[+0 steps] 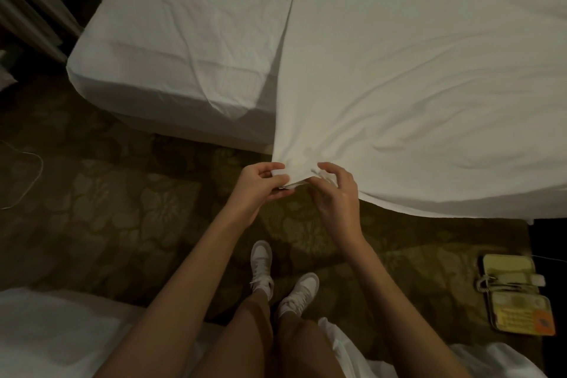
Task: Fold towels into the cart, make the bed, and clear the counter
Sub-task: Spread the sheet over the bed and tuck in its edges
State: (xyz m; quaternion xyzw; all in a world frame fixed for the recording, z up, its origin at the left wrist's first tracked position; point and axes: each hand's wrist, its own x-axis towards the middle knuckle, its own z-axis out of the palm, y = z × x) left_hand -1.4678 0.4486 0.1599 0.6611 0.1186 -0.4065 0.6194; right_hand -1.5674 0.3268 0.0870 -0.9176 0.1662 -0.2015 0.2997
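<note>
A white top sheet [414, 86] lies spread over the right part of the bed and hangs past the mattress edge toward me. Its near corner is lifted off the floor between my hands. My left hand [260, 186] pinches the corner's left side. My right hand [334, 193] pinches the bunched fabric just to the right of it. The mattress [184, 49], covered by a fitted white sheet, shows bare on the left, with its corner at the left front.
Patterned carpet [122, 193] runs between the bed and my feet. A yellow telephone [515, 294] lies on the floor at the right. White linen sits at the lower left [55, 334] and lower right [491, 359]. A thin cord [30, 181] trails at the far left.
</note>
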